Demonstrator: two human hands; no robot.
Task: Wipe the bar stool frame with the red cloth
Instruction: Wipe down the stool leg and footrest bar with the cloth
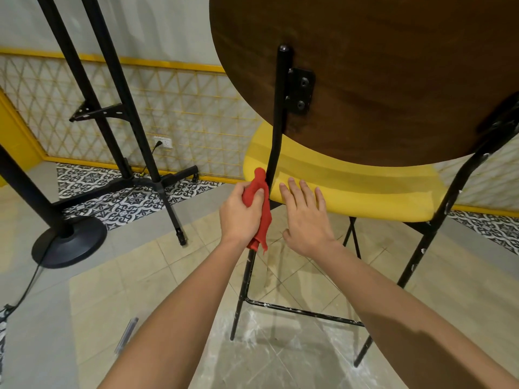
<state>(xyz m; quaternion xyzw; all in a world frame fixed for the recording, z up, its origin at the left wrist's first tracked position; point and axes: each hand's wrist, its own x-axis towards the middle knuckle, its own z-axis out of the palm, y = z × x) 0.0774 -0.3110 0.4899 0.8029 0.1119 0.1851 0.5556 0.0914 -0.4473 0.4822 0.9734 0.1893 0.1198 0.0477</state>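
Observation:
The bar stool stands in front of me with a dark wooden backrest (379,66), a yellow seat (365,186) and a black metal frame (276,113) flecked with white. My left hand (241,217) grips the red cloth (262,209) wrapped around the frame's left upright tube, just at the seat's edge. My right hand (306,217) rests with straight fingers on the front left of the yellow seat, right of the tube. A lower footrest bar (303,311) joins the front legs.
A black stand with slanted legs (123,113) and a round black base (70,242) with a cable stand to the left. A wall socket (163,142) sits on the patterned wall behind. The floor is tiled.

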